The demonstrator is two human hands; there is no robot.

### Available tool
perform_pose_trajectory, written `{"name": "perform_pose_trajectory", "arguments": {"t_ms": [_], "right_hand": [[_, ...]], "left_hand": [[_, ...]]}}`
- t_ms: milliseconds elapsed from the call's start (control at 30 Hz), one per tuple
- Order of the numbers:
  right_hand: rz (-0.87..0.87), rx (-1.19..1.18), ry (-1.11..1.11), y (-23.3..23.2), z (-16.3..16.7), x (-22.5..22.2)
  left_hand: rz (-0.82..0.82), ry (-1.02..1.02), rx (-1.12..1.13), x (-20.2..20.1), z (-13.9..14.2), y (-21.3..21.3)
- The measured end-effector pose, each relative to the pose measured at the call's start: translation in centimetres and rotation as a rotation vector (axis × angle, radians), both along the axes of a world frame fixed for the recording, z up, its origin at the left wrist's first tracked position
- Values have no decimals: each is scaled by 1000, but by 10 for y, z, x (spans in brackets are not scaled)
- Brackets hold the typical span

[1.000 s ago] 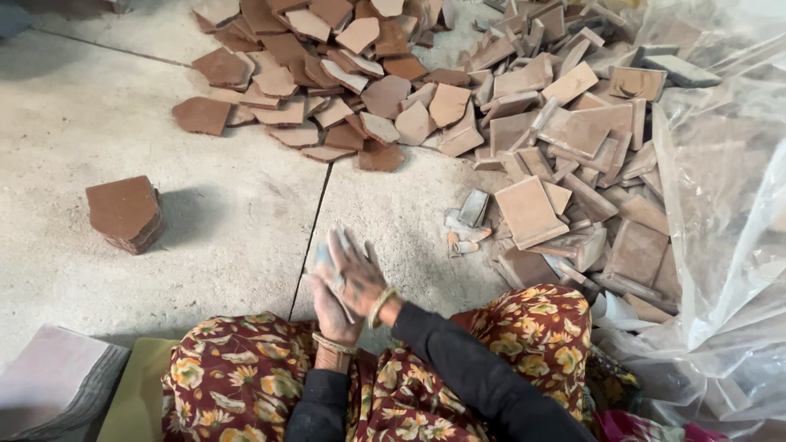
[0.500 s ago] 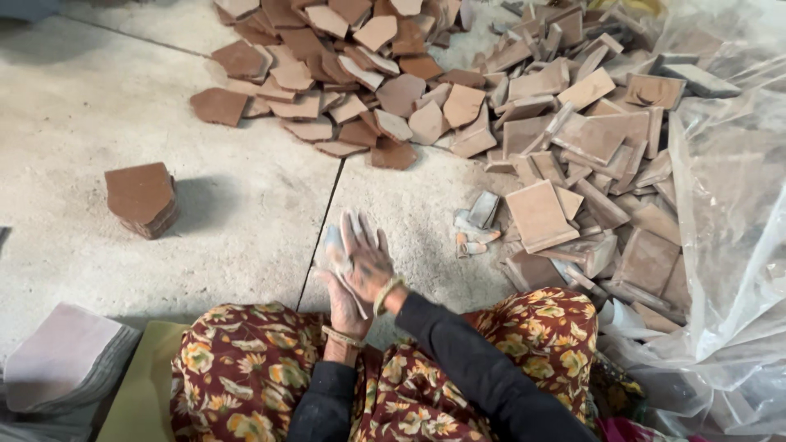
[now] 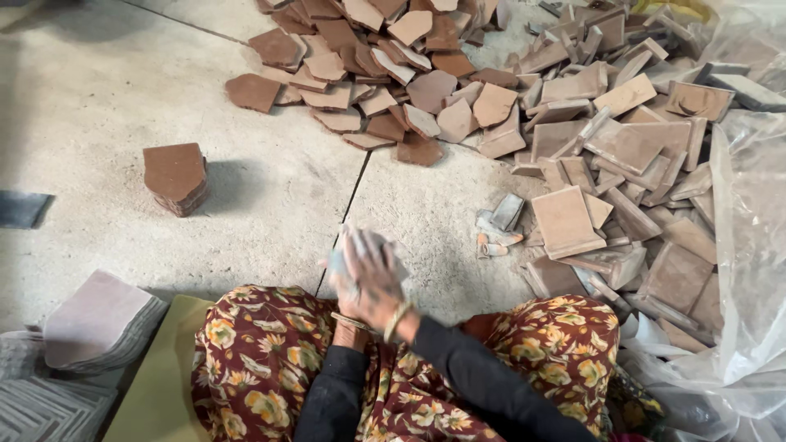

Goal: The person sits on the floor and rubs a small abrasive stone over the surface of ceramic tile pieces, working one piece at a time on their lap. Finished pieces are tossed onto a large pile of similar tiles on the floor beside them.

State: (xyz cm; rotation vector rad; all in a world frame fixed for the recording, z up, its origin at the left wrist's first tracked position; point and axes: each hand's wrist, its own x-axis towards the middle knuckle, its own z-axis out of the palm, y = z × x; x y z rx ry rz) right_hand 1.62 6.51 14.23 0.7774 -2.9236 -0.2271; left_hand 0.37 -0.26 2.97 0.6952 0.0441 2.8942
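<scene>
Concrete floor [image 3: 123, 98] under me, dusty, with a crack line [image 3: 354, 190] running toward my knees. On it: a small stack [image 3: 174, 176] of brown pieces standing alone to my left, a loose heap [image 3: 385, 74] of brown shards ahead, square tiles [image 3: 622, 155] piled at right, grey slabs [image 3: 102, 319] beside my left knee, clear plastic sheeting [image 3: 749, 245] at far right.

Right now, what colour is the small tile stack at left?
Reddish brown, clearest in the head view.
</scene>
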Motion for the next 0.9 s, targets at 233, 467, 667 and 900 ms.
{"name": "perform_pose_trajectory", "arguments": {"t_ms": [233,467,667,900], "right_hand": [[231,-683,-155,16,-7,36],[197,-497,-136,-4,-9,-3],[-3,-561,-135,-20,-10,-36],[-37,-612,-137,-36,-13,16]], "left_hand": [[-48,-14,-51,7,-29,-7],[677,-329,-135,-2,41,34],[366,-345,-445,9,73,3],[308,-207,-392,17,16,-39]]}}
